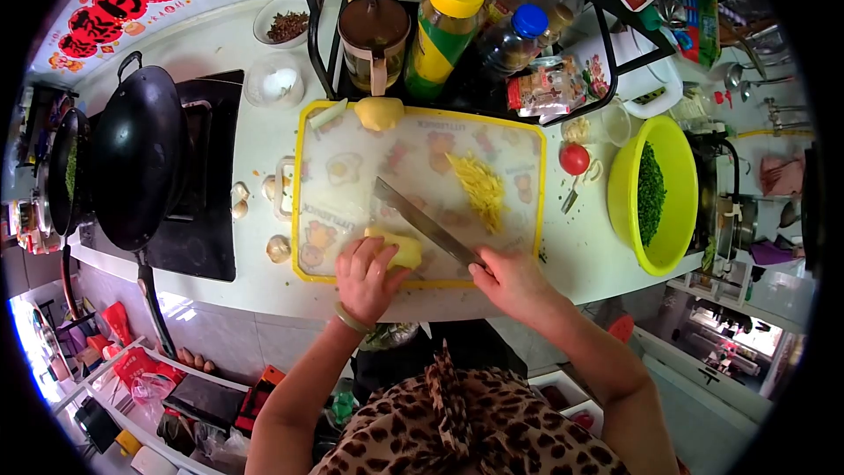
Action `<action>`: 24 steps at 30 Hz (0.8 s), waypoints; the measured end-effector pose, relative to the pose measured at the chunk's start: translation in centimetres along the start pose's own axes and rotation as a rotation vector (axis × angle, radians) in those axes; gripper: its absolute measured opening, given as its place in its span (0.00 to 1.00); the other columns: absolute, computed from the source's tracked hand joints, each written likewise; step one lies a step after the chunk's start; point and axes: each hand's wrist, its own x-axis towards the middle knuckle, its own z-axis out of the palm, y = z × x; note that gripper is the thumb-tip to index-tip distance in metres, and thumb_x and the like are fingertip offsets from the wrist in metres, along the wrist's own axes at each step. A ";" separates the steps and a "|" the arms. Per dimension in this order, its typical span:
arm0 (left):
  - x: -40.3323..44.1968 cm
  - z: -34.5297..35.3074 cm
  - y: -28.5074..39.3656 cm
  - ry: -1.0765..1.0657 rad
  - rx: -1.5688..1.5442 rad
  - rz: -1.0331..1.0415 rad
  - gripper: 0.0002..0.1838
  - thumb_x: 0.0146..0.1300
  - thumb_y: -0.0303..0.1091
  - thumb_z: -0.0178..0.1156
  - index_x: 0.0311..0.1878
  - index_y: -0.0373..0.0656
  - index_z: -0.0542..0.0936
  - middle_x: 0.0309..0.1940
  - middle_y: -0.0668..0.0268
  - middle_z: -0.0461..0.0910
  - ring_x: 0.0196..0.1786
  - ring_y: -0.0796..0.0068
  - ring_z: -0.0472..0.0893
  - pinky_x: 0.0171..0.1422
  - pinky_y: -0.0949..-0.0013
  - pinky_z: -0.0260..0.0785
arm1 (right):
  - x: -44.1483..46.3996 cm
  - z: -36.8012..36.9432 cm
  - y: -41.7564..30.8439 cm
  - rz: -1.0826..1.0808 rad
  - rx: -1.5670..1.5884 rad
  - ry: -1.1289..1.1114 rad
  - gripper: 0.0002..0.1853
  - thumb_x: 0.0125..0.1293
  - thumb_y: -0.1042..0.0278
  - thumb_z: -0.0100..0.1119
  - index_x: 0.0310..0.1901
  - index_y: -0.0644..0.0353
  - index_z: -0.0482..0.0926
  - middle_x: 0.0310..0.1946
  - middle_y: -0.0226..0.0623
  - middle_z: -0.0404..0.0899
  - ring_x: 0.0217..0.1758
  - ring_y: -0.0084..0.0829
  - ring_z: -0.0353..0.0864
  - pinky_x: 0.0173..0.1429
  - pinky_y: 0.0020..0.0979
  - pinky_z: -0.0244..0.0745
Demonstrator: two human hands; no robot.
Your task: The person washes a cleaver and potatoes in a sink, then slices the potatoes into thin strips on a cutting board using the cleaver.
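Observation:
My right hand (512, 280) grips the handle of a kitchen knife (422, 224), its blade pointing up and left across the cutting board (343, 198). Under the fingers of my left hand (367, 275) is a peeled yellow potato (406, 252), near the board's front edge. The blade lies to the right of this potato, apart from it. A pile of thin yellow shreds (479, 192) rests on the board's right half. At the back edge sits another peeled yellow piece (379, 113), beside a pale green-white piece (329, 115).
On the left, a black wok (136, 159) stands by the cooktop (211, 211). Behind the board is a rack with a yellow-capped bottle (444, 31) and a jug (373, 36). To the right are a tomato (574, 159), a small peeler-like tool (571, 198) and a green basin (626, 203) of chopped greens.

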 end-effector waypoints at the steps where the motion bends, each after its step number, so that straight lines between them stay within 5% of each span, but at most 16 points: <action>1: 0.0 0.1 0.2 0.015 0.023 -0.013 0.27 0.43 0.36 0.72 0.50 0.47 0.76 0.51 0.62 0.73 0.54 0.57 0.72 0.57 0.56 0.63 | 0.0 0.0 0.1 -0.005 0.002 0.002 0.09 0.66 0.65 0.53 0.37 0.63 0.73 0.21 0.49 0.76 0.25 0.51 0.77 0.31 0.46 0.71; 13: 0.3 -0.2 -0.1 0.005 0.022 0.021 0.29 0.42 0.36 0.73 0.50 0.46 0.76 0.50 0.60 0.72 0.54 0.55 0.71 0.58 0.52 0.62 | -0.5 0.7 0.9 -0.046 -0.022 0.070 0.10 0.64 0.66 0.57 0.32 0.64 0.70 0.18 0.46 0.73 0.21 0.47 0.75 0.26 0.42 0.68; 15: 0.2 -0.2 -0.2 -0.001 0.012 0.024 0.29 0.41 0.35 0.73 0.51 0.46 0.76 0.51 0.60 0.72 0.55 0.55 0.71 0.58 0.52 0.62 | -0.6 0.4 0.6 0.004 -0.008 0.012 0.11 0.65 0.64 0.54 0.32 0.63 0.70 0.20 0.49 0.75 0.25 0.53 0.76 0.31 0.48 0.71; 24: 1.1 -0.7 -1.6 -0.107 -0.019 0.155 0.27 0.44 0.31 0.70 0.51 0.47 0.76 0.55 0.61 0.74 0.58 0.54 0.73 0.60 0.52 0.66 | -0.6 0.3 0.8 0.016 -0.005 0.001 0.11 0.66 0.64 0.54 0.32 0.62 0.69 0.20 0.48 0.74 0.25 0.52 0.76 0.31 0.48 0.70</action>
